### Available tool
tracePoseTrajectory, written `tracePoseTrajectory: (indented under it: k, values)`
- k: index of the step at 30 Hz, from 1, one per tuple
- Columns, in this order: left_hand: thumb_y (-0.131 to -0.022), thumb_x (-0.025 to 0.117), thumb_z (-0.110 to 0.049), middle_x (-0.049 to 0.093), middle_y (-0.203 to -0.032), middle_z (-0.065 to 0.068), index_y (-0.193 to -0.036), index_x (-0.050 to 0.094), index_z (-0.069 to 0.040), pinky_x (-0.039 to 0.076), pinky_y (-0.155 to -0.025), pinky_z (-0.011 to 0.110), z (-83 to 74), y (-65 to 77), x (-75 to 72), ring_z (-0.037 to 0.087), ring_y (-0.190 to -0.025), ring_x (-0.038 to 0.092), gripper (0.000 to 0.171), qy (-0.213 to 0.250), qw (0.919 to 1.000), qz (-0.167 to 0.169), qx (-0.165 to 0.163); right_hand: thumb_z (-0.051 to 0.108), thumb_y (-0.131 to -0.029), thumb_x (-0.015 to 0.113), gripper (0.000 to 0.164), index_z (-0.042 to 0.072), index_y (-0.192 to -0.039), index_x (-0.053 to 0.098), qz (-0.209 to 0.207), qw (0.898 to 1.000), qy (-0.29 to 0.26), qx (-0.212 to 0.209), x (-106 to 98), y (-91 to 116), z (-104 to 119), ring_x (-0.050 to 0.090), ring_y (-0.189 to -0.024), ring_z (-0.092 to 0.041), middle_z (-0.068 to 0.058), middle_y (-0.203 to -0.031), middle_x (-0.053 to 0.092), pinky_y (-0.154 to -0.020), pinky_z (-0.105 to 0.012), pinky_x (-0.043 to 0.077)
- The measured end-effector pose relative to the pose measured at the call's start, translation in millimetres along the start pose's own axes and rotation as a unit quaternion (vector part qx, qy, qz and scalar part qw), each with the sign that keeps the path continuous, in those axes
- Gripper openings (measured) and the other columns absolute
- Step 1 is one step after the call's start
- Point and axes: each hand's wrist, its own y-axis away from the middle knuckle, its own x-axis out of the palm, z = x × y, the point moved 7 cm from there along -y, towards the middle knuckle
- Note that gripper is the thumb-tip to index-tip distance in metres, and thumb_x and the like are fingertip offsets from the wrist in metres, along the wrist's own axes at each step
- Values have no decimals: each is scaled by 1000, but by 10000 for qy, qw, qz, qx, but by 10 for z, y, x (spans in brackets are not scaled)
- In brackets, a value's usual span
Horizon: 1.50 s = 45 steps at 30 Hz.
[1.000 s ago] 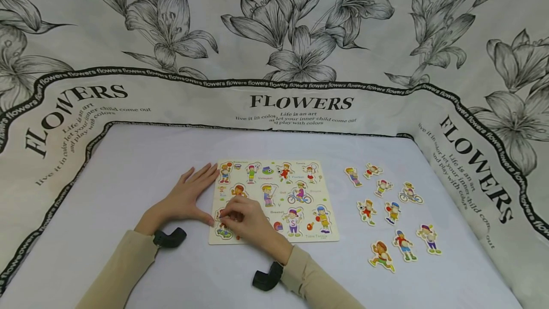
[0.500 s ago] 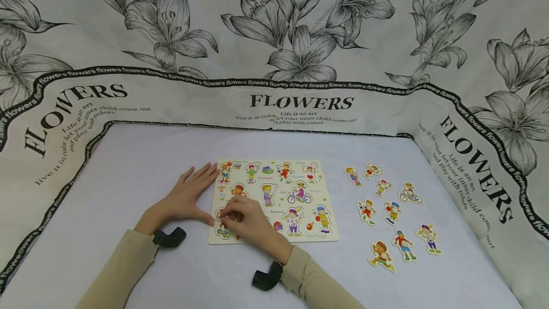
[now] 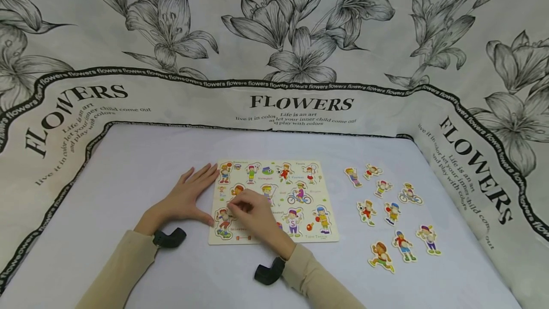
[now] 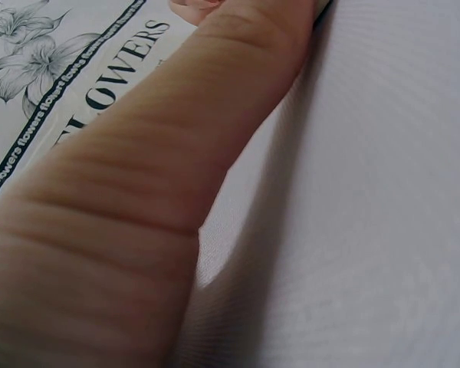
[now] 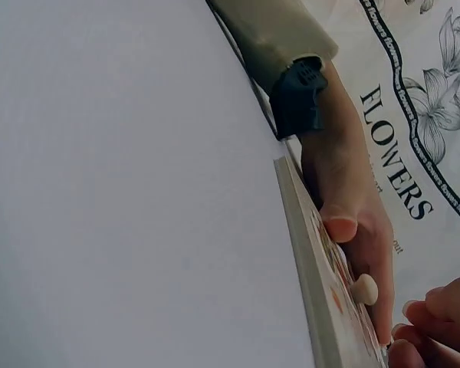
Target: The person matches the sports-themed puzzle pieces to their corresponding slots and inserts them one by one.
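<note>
A wooden knob puzzle board (image 3: 274,204) printed with sports figures lies on the white tabletop. My left hand (image 3: 182,199) is spread along its left edge, fingers straight and thumb at the lower left side. In the lower left corner of the board sits a skateboarder puzzle piece (image 3: 223,223). Its pale round knob (image 5: 365,290) stands up free in the right wrist view. My right hand (image 3: 255,216) hovers over the board just right of that piece, fingers loosely bent and apart from the knob, holding nothing. It hides part of the middle of the board.
To the right of the board lie several loose puzzle pieces, among them a cyclist piece (image 3: 410,193), a runner piece (image 3: 381,256) and a baseball player piece (image 3: 429,240). A floral cloth (image 3: 300,108) rises behind the table and along both sides.
My right hand has let go of the skateboarder piece's knob and moved slightly right, uncovering the piece in the board's corner. The left hand has stayed in place.
</note>
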Motion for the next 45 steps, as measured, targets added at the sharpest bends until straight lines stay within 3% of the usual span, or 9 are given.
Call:
tracePoseTrajectory:
  k: [7, 11, 21, 27, 35, 42, 45]
  values:
    - [-57, 79, -75, 17, -164, 13, -157, 24, -4, 0, -119, 56, 1, -3, -1, 33, -151, 10, 135, -23, 10000, -4, -2, -13, -84, 69, 6, -7, -84, 71, -195, 9997, -2, 168, -194, -88, 235, 55, -60, -20, -16, -78, 68, -52, -24, 48]
    - [-57, 79, -75, 17, -164, 14, -157, 24, -3, 0, -119, 57, 2, 0, 0, 34, -151, 10, 135, -14, 10000, -13, -10, -13, -84, 69, 5, -9, -84, 70, -263, 9995, -44, 197, -262, -99, 253, 58, -60, -23, -19, -78, 67, -54, -24, 50]
    - [-56, 79, -76, 16, -165, 13, -157, 23, -3, -1, -120, 55, 16, -1, 15, 33, -151, 10, 136, -56, 10000, 0, -23, -13, -85, 67, 5, -8, -86, 71, -609, 9968, 45, 509, -496, -100, 61, 61, -63, -27, -20, -81, 68, -56, -25, 52]
    - [-56, 79, -76, 16, -165, 13, -157, 23, -4, -1, -120, 55, 6, -5, 11, 33, -151, 10, 136, -48, 10000, 0, -5, -9, -89, 67, 5, -10, -89, 72, -881, 9919, 62, 915, -693, -102, -33, 60, -65, -26, -21, -83, 68, -57, -20, 47]
    - [-56, 79, -76, 17, -164, 14, -157, 24, -2, 0, -119, 57, 17, -5, 15, 34, -151, 10, 136, -63, 10000, -9, -23, -9, -88, 66, 5, -10, -89, 71, -1334, 9867, 336, 872, -978, -98, -131, 61, -65, -24, -23, -84, 68, -58, -18, 47]
    - [-56, 79, -75, 17, -164, 15, -156, 25, -2, 1, -119, 58, 8, 1, 3, 34, -151, 11, 135, -92, 10000, -31, 21, -5, -91, 66, 7, -11, -93, 71, -1693, 9758, 443, 1313, -1256, -55, -253, 60, -66, -38, -24, -84, 67, -57, -18, 45]
    - [-57, 79, -75, 17, -164, 15, -156, 25, -2, 2, -119, 58, 7, 2, 3, 34, -151, 11, 135, -106, 9999, -29, 23, 0, -92, 68, 8, -6, -93, 74, -1862, 9704, 591, 1417, -1378, -6, -459, 62, -67, -28, -19, -85, 69, -58, -17, 46]
